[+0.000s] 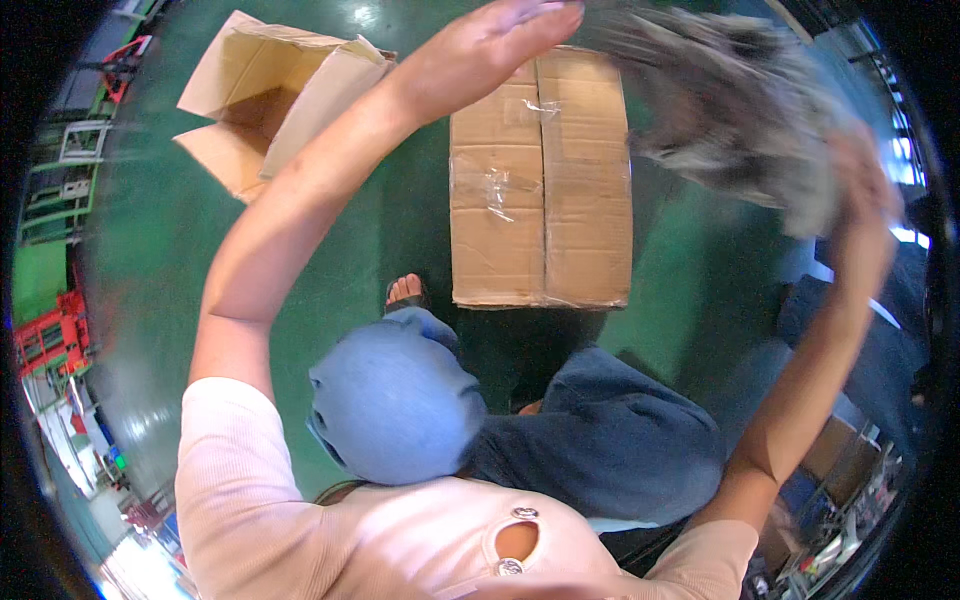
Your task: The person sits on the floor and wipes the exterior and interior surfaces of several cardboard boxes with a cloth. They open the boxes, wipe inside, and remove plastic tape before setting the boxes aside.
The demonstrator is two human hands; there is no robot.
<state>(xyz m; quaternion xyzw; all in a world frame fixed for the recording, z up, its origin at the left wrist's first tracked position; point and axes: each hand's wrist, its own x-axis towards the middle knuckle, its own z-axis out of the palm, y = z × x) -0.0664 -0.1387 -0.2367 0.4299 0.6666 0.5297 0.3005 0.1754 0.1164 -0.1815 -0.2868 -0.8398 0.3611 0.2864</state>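
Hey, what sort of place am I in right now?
Probably a workshop or warehouse: there's a smooth, glossy green floor, a taped rectangular brown cardboard box standing on it, and red metal framework along the left edge.

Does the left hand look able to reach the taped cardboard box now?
Probably yes: the left hand looks empty near the far end of the taped cardboard box, and the blurred grey bundle in the right hand is mostly to its right.
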